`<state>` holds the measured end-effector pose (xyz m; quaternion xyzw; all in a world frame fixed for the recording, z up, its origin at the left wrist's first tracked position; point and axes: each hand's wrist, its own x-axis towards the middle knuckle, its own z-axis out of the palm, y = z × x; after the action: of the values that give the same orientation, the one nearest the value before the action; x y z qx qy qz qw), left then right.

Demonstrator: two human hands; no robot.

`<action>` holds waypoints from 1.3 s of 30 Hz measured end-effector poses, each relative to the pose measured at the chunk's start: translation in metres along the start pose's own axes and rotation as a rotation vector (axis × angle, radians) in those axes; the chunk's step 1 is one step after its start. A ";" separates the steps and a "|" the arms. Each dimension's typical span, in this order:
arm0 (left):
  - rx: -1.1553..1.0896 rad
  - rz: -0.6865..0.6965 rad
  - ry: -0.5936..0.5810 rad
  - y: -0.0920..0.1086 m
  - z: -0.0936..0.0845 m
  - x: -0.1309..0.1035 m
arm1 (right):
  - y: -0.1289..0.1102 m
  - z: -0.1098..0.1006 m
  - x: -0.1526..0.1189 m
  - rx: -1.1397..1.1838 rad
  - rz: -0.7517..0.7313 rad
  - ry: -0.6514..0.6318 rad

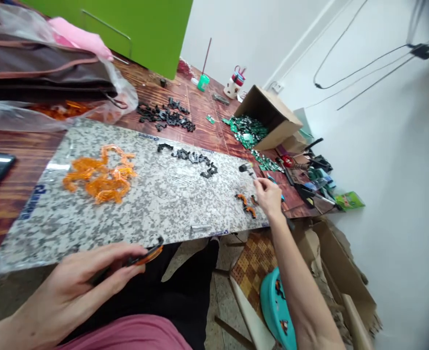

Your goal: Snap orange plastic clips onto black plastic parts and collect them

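Observation:
My left hand (90, 277) is closed near the table's front edge, pinching a curved black-and-orange plastic part (151, 254) between thumb and fingers. Over at the right end of the speckled sheet (156, 214), my right hand (268, 197) has its fingers closed on a small tool with a black-and-yellow end (246, 167); its exact kind is unclear. Just left of that hand lie several joined black-and-orange parts (246, 206). Clear orange plastic pieces (99, 177) are heaped on the sheet's left side. Loose black plastic pieces (194, 156) run along its far side, with thin metal pins (183, 177) nearer me.
More black pieces (166, 116) lie behind the sheet. Green circuit boards (247, 131) spill from a cardboard box (272, 114) at the back right. A bagged brown case (46, 73) occupies the far left. Below stand a woven-seat stool (252, 262) and a turquoise basin (268, 306).

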<state>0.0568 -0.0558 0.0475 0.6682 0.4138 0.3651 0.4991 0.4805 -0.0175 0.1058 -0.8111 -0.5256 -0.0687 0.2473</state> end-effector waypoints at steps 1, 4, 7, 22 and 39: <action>0.000 0.018 0.007 0.009 0.001 0.007 | 0.015 0.004 0.013 -0.015 0.024 0.003; 0.084 0.062 -0.045 0.027 0.005 0.027 | 0.049 0.018 0.042 -0.038 0.077 -0.011; 0.145 0.091 -0.072 0.030 0.008 0.039 | 0.071 0.034 0.056 -0.040 0.112 -0.024; 0.252 0.121 -0.144 0.027 0.020 0.046 | -0.094 -0.013 -0.061 0.592 -0.461 -0.373; 0.149 0.230 -0.185 0.023 0.013 0.034 | -0.143 0.003 -0.122 0.802 -0.699 -0.418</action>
<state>0.0860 -0.0327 0.0692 0.7769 0.3128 0.3251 0.4392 0.2994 -0.0693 0.1045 -0.4280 -0.7853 0.2204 0.3893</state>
